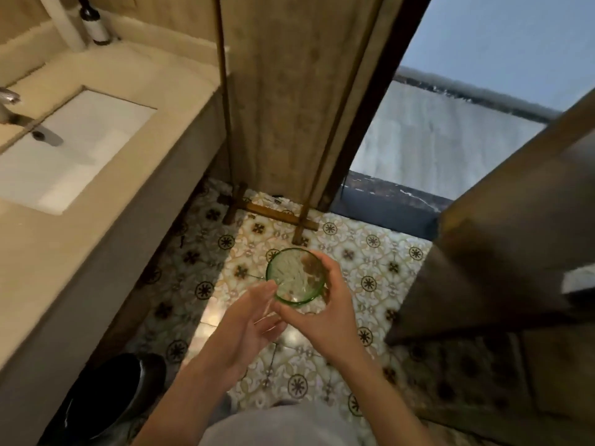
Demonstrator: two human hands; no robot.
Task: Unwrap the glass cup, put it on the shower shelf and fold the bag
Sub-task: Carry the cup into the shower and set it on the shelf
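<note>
A green-tinted glass cup [291,275] is held upright over the patterned floor, its open mouth facing me. My right hand [325,312] wraps around its right side and base. My left hand [249,323] is beside it, fingers spread, fingertips touching the cup's lower left. A thin clear film, perhaps the bag [267,312], seems to lie between the left fingers and the cup; it is hard to make out. No shower shelf is clearly visible.
A beige vanity counter [106,226] with a white sink [74,149] and faucet [13,111] runs along the left. A dark bottle [93,22] stands at its back. A black bin [106,400] sits low left. A wooden rack with hanging cloth [283,101] stands ahead; a wooden door [515,236] is at right.
</note>
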